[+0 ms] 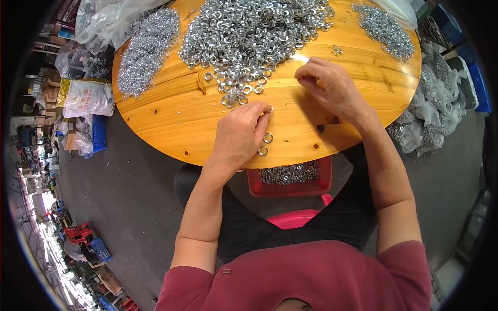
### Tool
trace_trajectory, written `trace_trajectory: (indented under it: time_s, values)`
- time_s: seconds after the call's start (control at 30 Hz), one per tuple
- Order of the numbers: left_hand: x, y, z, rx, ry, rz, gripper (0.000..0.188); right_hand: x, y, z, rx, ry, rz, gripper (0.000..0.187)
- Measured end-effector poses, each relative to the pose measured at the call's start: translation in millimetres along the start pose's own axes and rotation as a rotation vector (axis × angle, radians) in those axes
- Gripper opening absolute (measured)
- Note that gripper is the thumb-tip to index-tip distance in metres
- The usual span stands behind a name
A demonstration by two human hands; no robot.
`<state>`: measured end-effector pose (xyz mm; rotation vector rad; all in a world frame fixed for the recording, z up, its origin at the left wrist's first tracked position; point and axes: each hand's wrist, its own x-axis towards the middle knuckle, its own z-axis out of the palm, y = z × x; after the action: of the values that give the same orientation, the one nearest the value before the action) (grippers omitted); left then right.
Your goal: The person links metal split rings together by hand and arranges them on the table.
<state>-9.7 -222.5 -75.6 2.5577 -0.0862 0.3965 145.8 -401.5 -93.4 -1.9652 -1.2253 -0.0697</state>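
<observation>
My left hand (239, 130) rests low over the wooden table, its thumb and forefinger pinched at a small shiny metal ring (271, 109). Two more rings lie in a short row beside that hand: one metal ring (267, 138) and, nearer the table's edge, another ring (263, 151). My right hand (334, 89) hovers over the tabletop further right, fingers closed together; anything between them is hidden. Beyond both hands spreads a large heap of metal rings (249, 39), with its loose tip reaching toward my left hand.
The round wooden table (181, 122) bears small metal pieces (150, 52) at left, another pile (388, 32) at right and a few loose bits (337, 50). Under its near edge sits a red bin (290, 191) of metal parts. Filled plastic bags (430, 109) stand on the right.
</observation>
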Motion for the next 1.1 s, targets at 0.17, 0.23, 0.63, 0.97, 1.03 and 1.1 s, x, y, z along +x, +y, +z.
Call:
trace_trajectory:
  time_s: [0.17, 0.23, 0.63, 0.97, 1.03, 1.1]
  values:
    - [-4, -3, -19, -0.252, 0.025, -0.188, 0.012, 4, -20, 23, 0.065, -0.058, 0.016, 0.015]
    - [-6, -8, -19, -0.231, 0.068, -0.180, 0.013, 11, -29, 33, 0.045, -0.051, 0.017, 0.015]
    - [-7, -15, -12, -0.127, 0.184, -0.131, 0.012, 16, -35, 44, -0.103, -0.078, -0.013, 0.013]
    - [3, -9, 1, -0.026, 0.189, -0.115, 0.010, 5, -27, 14, 0.047, -0.065, 0.106, 0.012]
    - [7, -7, 5, -0.002, 0.196, -0.101, 0.010, 4, -22, 6, 0.024, -0.048, 0.125, 0.013]
    - [12, -3, 12, 0.042, 0.213, -0.064, 0.009, 4, -13, -1, -0.052, -0.008, 0.150, 0.013]
